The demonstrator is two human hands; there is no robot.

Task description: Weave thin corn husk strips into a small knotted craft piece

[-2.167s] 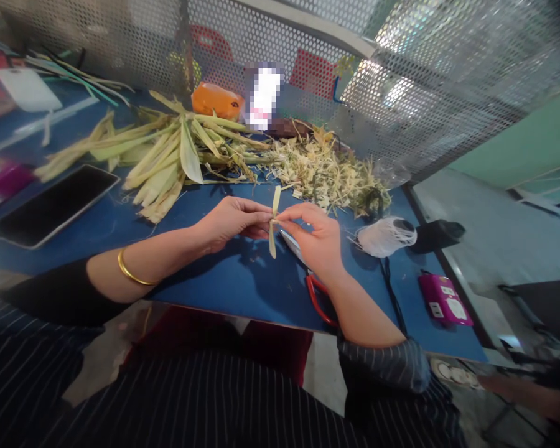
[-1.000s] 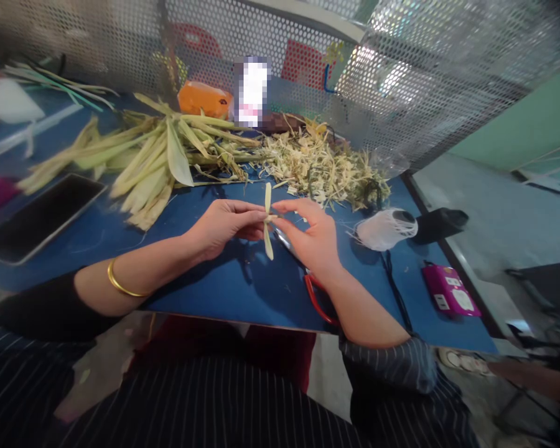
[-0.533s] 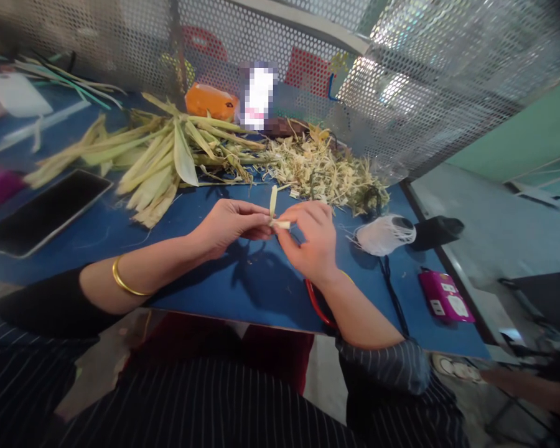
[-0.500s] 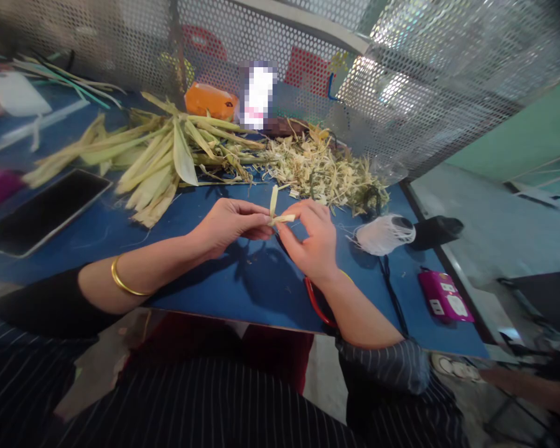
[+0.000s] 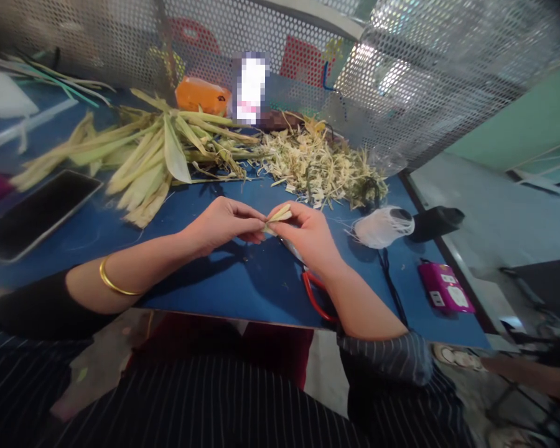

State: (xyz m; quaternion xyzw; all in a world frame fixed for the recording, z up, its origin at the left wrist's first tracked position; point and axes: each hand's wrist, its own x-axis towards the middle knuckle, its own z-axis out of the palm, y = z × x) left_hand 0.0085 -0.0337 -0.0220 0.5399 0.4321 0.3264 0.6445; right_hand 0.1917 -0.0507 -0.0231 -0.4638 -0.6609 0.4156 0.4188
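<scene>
Both my hands meet over the blue table (image 5: 242,286), pinching a small folded strip of pale leaf (image 5: 278,216). My left hand (image 5: 224,223) grips its left end with fingers pressed together; a gold bangle sits on that wrist. My right hand (image 5: 308,235) pinches the right end between thumb and fingers. Below my right wrist lie red-handled scissors (image 5: 315,297), partly hidden by the hand.
A pile of long pale leaves (image 5: 140,155) and a heap of leaf trimmings (image 5: 322,168) lie behind the hands. A white thread spool (image 5: 383,226), a pink box (image 5: 445,288), a dark tablet (image 5: 37,213) and an orange container (image 5: 201,94) rest on the table. Perforated metal screen (image 5: 401,74) behind.
The leaf strip stood upright between my fingers; my right hand has folded it over, and it now lies short and nearly flat between both pinches.
</scene>
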